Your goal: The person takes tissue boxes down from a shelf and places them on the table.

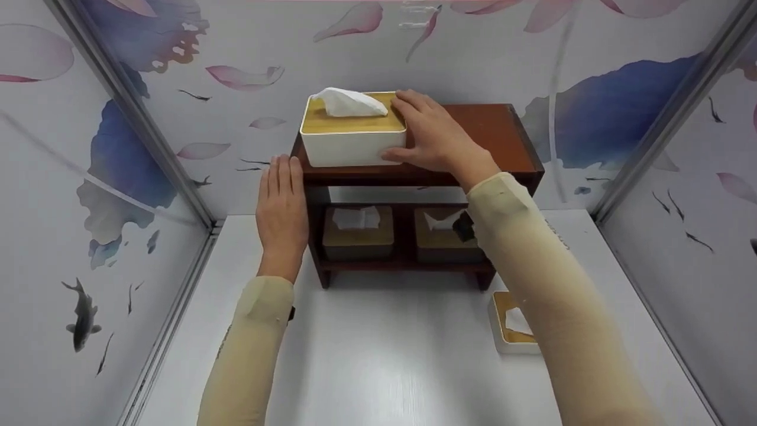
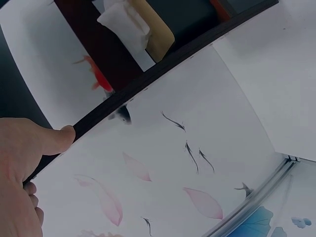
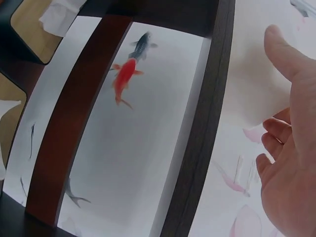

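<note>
A white tissue box [image 1: 353, 149] with a wood-coloured lid and a tissue sticking out sits at the left end of the top of a dark brown shelf [image 1: 482, 133]. My right hand [image 1: 434, 133] grips its right end, thumb on the front face and fingers at the far right corner. In the right wrist view the right hand [image 3: 291, 133] has its thumb apart from bent fingers. Against the shelf's left side rests my left hand [image 1: 282, 207], fingers straight and together. Its thumb touches the shelf's dark edge [image 2: 123, 96] in the left wrist view.
On the lower shelf board stand two more tissue boxes, a left one [image 1: 358, 239] and a right one [image 1: 437, 251]. Another tissue box [image 1: 502, 334] lies on the white floor at right, partly behind my right sleeve. Patterned panels [image 1: 248, 35] enclose the back and sides.
</note>
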`<state>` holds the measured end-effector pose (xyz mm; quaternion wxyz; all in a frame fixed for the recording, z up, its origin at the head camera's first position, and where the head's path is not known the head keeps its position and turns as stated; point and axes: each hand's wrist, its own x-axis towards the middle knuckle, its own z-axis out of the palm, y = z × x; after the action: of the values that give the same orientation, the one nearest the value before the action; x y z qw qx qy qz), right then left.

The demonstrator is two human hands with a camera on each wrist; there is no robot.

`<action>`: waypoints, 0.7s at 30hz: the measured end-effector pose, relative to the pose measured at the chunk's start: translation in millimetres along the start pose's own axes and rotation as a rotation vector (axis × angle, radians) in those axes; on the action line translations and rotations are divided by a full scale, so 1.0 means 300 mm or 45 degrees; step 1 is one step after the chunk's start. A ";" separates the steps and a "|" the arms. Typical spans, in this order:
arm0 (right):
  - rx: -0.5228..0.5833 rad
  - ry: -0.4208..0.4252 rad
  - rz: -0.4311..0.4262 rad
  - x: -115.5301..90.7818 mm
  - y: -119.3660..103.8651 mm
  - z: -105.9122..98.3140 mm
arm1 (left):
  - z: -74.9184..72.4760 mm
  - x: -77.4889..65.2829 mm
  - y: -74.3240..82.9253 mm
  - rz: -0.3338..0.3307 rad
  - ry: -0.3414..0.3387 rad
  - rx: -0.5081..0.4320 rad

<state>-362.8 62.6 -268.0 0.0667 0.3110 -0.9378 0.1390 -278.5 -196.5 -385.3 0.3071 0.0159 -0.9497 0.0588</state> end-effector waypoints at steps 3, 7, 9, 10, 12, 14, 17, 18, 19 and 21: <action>0.022 -0.022 0.022 0.009 0.003 -0.001 | 0.000 0.001 0.010 0.000 -0.014 0.000; 0.038 -0.046 0.018 0.016 0.005 0.002 | 0.000 0.001 0.014 0.005 -0.012 0.009; 0.037 -0.047 0.004 0.016 0.003 0.001 | 0.000 0.001 0.013 0.008 -0.002 0.010; 0.029 -0.044 -0.007 0.015 0.002 0.000 | 0.000 0.002 0.011 0.010 0.002 0.011; 0.013 -0.036 -0.031 0.015 -0.001 -0.003 | 0.001 0.002 0.007 0.012 0.006 0.011; 0.000 -0.035 -0.049 0.011 -0.004 -0.005 | 0.001 0.001 0.003 0.012 0.002 0.011; -0.011 -0.052 -0.059 0.001 -0.005 -0.011 | 0.002 -0.001 -0.004 0.014 -0.007 0.008; -0.011 -0.061 -0.052 -0.004 -0.005 -0.015 | 0.002 -0.001 -0.006 0.015 -0.009 0.010; -0.011 -0.070 -0.047 -0.009 -0.005 -0.019 | 0.003 -0.001 -0.008 0.015 -0.010 0.011; -0.015 -0.083 -0.036 -0.017 -0.007 -0.028 | 0.004 0.000 -0.010 0.016 -0.009 0.017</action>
<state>-357.1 66.4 -260.6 0.0398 0.3281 -0.9359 0.1221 -279.0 -199.5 -386.2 0.3033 0.0123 -0.9504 0.0671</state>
